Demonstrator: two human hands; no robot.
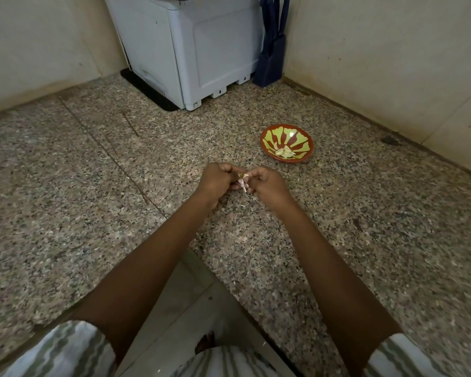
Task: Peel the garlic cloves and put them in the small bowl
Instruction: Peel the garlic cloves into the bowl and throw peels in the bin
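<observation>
**Both hands work a garlic clove above the table**

The left hand (215, 180) and the right hand (267, 183) meet over the middle of the speckled granite table (93, 186), knuckles up and close together. Between them sits a garlic clove (242, 182), pale with pinkish skin, part of which hangs down in a loose strip. The fingers (226, 168) of the left hand are curled and pinch the clove from one side. The right hand's fingers (259, 172) are curled too and pinch it from the other side. How much skin is off is too small to tell.

A small scrap of peel (241, 206) lies on the table just below the hands.

The small bowl (309, 148), red with a green leaf pattern, stands on the table beyond the right hand, near it but not touching. A few peeled cloves (284, 152) lie together at its near inner side.

At the back, in the corner of the walls, stands a white boxy appliance (196, 50). A dark blue knife block (269, 63) with handles sticking up stands just beside it. Striped sleeves (65, 349) show at the bottom edge.
</observation>
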